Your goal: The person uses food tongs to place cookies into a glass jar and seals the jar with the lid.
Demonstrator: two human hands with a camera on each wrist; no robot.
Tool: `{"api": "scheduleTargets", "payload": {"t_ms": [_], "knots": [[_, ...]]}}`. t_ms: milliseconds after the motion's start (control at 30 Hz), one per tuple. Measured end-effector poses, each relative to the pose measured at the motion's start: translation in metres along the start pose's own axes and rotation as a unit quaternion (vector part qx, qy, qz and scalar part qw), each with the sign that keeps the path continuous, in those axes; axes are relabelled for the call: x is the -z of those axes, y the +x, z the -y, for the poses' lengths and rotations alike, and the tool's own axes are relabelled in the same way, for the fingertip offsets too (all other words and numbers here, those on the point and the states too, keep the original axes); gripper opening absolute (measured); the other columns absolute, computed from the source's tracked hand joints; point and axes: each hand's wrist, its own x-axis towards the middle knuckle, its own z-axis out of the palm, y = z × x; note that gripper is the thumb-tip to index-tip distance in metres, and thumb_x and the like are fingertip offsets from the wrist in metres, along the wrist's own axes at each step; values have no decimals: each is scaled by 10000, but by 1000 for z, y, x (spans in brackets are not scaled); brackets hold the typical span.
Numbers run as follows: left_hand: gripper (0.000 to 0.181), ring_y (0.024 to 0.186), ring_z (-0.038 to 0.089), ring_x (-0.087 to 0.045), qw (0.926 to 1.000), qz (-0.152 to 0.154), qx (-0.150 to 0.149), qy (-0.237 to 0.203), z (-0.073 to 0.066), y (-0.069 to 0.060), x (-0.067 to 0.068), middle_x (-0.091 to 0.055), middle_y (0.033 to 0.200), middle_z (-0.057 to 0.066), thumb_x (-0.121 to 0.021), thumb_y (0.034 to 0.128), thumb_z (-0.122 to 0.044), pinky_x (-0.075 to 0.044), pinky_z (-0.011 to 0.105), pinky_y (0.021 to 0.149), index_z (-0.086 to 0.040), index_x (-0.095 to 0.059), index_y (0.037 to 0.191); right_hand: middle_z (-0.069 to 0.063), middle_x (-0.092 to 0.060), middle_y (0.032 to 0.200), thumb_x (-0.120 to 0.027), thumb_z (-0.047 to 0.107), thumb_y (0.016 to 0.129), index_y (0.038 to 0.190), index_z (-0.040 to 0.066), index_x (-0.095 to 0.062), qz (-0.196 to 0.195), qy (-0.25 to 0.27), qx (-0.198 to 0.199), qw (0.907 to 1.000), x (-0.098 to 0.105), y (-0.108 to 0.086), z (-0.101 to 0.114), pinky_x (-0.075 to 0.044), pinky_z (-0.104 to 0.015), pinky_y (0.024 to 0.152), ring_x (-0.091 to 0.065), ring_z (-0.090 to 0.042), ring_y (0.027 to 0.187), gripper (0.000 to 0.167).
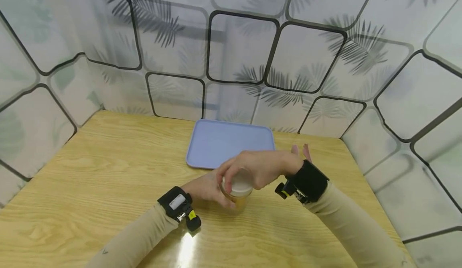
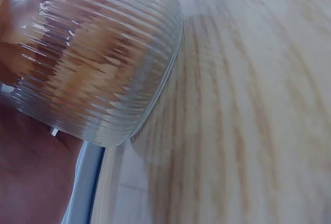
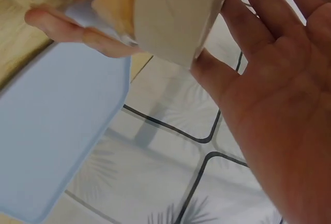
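Note:
A clear ribbed jar [image 2: 111, 63] with orange-brown pieces inside stands or hovers at the middle of the table; whether its base touches the wood I cannot tell. Its white lid [image 1: 241, 184] is on top. My left hand [image 1: 206, 188] holds the jar's body, thumb at the near side. From above, my right hand [image 1: 265, 167] grips the lid by its rim with curled fingers. In the right wrist view the thumb and fingers touch the edge of the lid [image 3: 173, 19].
A light blue rectangular tray [image 1: 231, 141] lies behind the hands, near the back edge of the wooden table [image 1: 108, 179]. Patterned curtain-like sheets [image 1: 242, 47] stand around the back and sides.

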Motion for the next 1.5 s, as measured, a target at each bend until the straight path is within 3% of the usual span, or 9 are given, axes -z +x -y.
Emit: {"api": "scheduleTargets", "payload": {"t_ms": [200,400,667,800,900,1000,1133,1333,1500], "knots": [[782,1166,174,-557,9999,6,63,89,-3,0,1,-580,1308,55,-877,728,-162,-463,365,1045,-94,-457,1384,-76,-594,1403,-713,-172,639,1162,149,-721,-266,-14,-46,9996,-4,-5,0,-497,-339,992,-540,-222,1302,614],[871,1216,190,-536,9998,-7,-188,109,-2,0,1,-538,1364,50,-876,734,-148,-448,378,1071,-119,-386,1453,-62,-612,1377,-875,176,742,1277,180,-696,-685,-674,-549,9939,-8,-6,4,-511,-391,978,-582,-240,1235,564],[869,1191,185,-556,9998,-79,-191,-39,-1,-1,-1,-558,1329,42,-883,730,-144,-447,366,1072,-124,-386,1443,-26,-663,1222,-842,414,784,1282,212,-703,-1348,-1520,-1502,9675,-22,-3,13,-550,-323,855,-631,-202,1066,556],[856,1204,201,-565,9992,20,-329,-214,-1,0,-2,-566,1344,63,-862,744,-116,-453,372,1086,-116,-384,1454,-42,-629,1286,-832,565,764,1333,237,-665,-1492,-1742,-1880,9550,-26,-5,19,-560,-359,862,-607,-237,1128,677],[808,1203,187,-572,9995,52,-287,-135,-1,0,-2,-571,1354,46,-851,761,-129,-468,361,1068,-122,-422,1446,-72,-531,1466,-845,525,765,1426,254,-592,-1311,-1926,-1727,9570,-27,-8,22,-517,-469,995,-512,-285,1312,758],[775,1190,190,-577,9997,19,-242,-14,0,0,-2,-579,1345,49,-855,768,-147,-475,366,1050,-121,-453,1431,-68,-451,1562,-848,270,769,1458,256,-556,-1021,-1986,-1352,9653,-26,-11,24,-461,-542,1077,-407,-301,1430,749],[820,1173,195,-571,9997,-75,-187,167,0,-2,-1,-574,1327,49,-871,744,-160,-481,380,1034,-129,-432,1436,-51,-501,1507,-806,54,755,1422,249,-588,-799,-1848,-1176,9724,-24,-13,25,-522,-481,1017,-455,-274,1375,729],[846,1190,194,-555,9995,-113,-166,239,0,-1,-3,-556,1352,39,-876,738,-192,-476,376,1037,-138,-423,1450,-63,-552,1424,-845,260,835,1433,233,-598,-882,-1915,-1469,9664,-24,-12,24,-549,-409,938,-513,-280,1266,647],[902,1206,193,-562,9999,-91,-130,-5,0,0,-3,-561,1353,32,-876,747,-163,-479,372,1056,-163,-364,1489,-43,-627,1254,-785,451,830,1361,223,-660,-1466,-2218,-1917,9448,-31,-7,23,-552,-314,758,-573,-242,1052,591]]}}
